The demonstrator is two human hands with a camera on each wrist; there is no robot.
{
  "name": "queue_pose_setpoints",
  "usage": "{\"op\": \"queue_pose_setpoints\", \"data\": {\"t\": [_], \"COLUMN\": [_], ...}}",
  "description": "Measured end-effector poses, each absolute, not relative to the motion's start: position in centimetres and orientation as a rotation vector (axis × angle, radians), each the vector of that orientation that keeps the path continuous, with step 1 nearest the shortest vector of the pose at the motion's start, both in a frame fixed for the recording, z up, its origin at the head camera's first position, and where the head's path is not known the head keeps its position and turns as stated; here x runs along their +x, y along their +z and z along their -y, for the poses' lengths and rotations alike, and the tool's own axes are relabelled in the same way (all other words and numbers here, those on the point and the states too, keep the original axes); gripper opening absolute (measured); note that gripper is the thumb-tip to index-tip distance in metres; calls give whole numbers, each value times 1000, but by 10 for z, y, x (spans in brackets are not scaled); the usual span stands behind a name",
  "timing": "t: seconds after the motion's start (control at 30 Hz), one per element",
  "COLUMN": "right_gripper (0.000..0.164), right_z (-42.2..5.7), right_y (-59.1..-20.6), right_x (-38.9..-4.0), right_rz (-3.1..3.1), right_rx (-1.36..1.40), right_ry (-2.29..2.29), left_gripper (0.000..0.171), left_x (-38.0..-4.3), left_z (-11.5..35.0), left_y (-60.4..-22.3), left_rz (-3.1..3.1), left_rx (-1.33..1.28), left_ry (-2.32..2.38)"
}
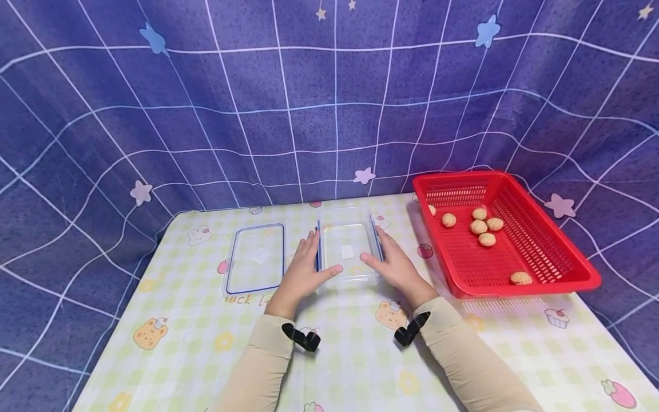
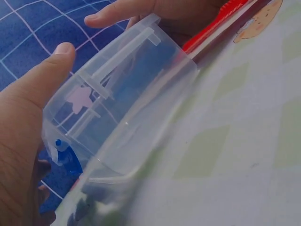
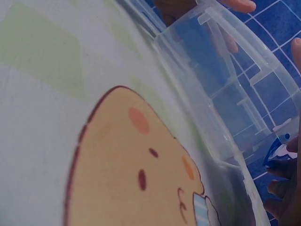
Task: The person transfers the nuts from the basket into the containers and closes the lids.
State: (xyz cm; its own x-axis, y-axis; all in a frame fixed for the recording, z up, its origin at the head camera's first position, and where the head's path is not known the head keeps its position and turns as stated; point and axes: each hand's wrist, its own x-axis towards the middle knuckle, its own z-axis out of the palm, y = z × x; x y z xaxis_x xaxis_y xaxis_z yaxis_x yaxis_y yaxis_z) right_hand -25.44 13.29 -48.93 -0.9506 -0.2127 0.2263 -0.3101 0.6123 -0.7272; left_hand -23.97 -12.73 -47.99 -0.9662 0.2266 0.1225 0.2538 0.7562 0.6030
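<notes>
A clear plastic food container [image 1: 355, 273] with blue clips on its two sides sits on the table in front of me, a small white label showing through its bottom. My left hand [image 1: 305, 273] lies along its left side, with straight fingers by the blue clip [image 2: 68, 157] and the thumb reaching over the near corner. Along the opposite side rests my right hand [image 1: 399, 268], its thumb likewise stretched over the near rim. Both thumbs stand away from the palms. To the left lies a flat clear lid [image 1: 255, 257] with a blue seal round its edge.
At the right stands a red perforated plastic basket [image 1: 525, 292] holding several walnuts [image 1: 487, 240]. A checked cloth with cartoon prints covers the table [image 1: 355, 372]. Behind it hangs a blue curtain [image 1: 309, 131] with a grid and stars.
</notes>
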Motion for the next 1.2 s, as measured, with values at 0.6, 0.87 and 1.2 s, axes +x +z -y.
{"op": "queue_pose_setpoints", "data": {"t": [0.6, 0.87, 1.2], "right_gripper": [99, 101, 101], "right_z": [-126, -124, -125], "right_y": [-492, -493, -490], "right_x": [-259, -260, -261], "right_rz": [2742, 2741, 2757], "right_rx": [553, 578, 581], "right_ry": [1106, 1088, 1075], "left_gripper": [118, 116, 108], "left_x": [-241, -243, -246], "left_z": [139, 146, 160], "left_y": [-465, -463, -466], "left_rz": [3004, 3027, 2970], "left_rx": [-491, -553, -694], "left_ry": [-672, -660, -742]}}
